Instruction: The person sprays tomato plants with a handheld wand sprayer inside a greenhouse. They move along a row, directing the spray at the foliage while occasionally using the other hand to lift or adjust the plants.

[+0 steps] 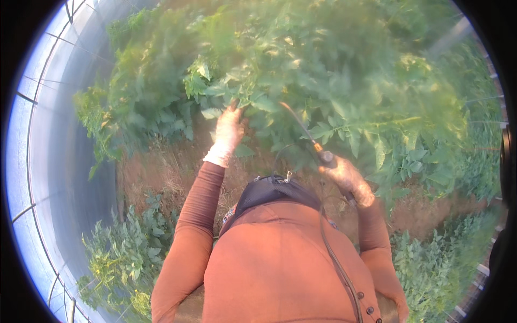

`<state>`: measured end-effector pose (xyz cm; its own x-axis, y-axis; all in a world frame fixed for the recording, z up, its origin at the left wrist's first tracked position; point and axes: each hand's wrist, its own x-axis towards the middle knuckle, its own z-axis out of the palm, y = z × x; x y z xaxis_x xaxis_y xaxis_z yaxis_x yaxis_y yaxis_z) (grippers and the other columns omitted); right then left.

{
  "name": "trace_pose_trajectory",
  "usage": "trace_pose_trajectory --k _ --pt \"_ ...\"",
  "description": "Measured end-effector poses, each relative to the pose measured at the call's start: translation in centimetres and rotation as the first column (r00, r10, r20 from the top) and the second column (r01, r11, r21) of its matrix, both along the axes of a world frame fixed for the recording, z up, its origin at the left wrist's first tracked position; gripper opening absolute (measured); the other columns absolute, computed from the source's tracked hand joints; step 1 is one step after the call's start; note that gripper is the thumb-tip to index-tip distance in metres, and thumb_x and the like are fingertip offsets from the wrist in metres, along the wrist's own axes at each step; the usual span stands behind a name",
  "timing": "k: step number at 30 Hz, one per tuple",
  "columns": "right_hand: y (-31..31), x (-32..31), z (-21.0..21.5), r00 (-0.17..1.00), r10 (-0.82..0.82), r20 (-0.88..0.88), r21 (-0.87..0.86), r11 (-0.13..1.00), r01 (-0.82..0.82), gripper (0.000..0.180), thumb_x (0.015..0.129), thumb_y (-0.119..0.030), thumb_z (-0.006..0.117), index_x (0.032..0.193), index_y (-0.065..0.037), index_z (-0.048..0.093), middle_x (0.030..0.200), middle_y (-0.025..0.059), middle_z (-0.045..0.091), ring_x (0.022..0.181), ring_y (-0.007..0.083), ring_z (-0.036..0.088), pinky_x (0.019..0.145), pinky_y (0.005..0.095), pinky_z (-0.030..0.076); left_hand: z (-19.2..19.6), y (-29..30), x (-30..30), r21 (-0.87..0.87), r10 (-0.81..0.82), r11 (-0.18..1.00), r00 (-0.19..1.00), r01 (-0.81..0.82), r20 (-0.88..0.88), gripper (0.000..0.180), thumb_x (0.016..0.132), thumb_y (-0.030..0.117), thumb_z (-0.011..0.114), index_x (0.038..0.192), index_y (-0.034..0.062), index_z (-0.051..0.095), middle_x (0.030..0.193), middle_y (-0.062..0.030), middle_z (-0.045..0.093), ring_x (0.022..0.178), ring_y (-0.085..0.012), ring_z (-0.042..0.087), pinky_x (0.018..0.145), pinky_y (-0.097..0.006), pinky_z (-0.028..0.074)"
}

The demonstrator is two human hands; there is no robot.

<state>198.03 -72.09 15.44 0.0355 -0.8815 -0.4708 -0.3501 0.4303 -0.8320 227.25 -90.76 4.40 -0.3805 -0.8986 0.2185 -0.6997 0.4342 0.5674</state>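
Observation:
My left hand [229, 128], in a pale thin glove, reaches into the leafy green plants [258, 99], its fingers closed on a stem among the leaves. The fingertips are partly hidden by foliage. In my gloved right hand [347, 179] is a wand [305, 129] with a thin straight rod, an orange-brown collar and a dark handle. The rod slants up and left, its tip close to the leaves and apart from my left hand. A dark cable [329, 247] runs down over my orange top.
A black zipped pouch [277, 191] sits at my waist. Dry brown soil [156, 169] lies between the plant rows. More plants grow behind me at lower left [126, 253] and lower right [436, 264]. A curved plastic-sheet wall [89, 161] with metal ribs stands along the left.

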Motion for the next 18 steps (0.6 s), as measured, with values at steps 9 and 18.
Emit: trace_pose_trajectory --k 9,18 --pt "-6.1 1.2 -10.2 0.982 0.102 -0.159 0.186 0.980 -0.072 0.044 0.085 -0.031 0.066 0.113 0.003 0.063 0.092 0.0087 0.065 0.083 0.0192 0.059 0.076 0.0353 0.048 0.6 -0.9 -1.5 0.098 0.039 0.994 0.999 -0.040 0.013 0.040 0.083 0.012 0.066 0.123 0.0127 0.061 0.133 -0.0143 0.053 0.117 -0.0331 0.054 0.096 -0.038 0.047" --pt "-9.4 2.7 -13.6 0.942 0.139 -0.306 0.179 0.980 -0.087 0.038 0.084 -0.035 0.065 0.097 0.001 0.067 0.076 0.0100 0.064 0.068 0.0208 0.059 0.063 0.0359 0.045 1.5 0.9 -2.7 0.253 0.130 0.961 0.990 -0.113 -0.055 0.040 0.083 0.008 0.065 0.123 0.0119 0.063 0.141 -0.0147 0.048 0.123 -0.0320 0.052 0.098 -0.035 0.046"
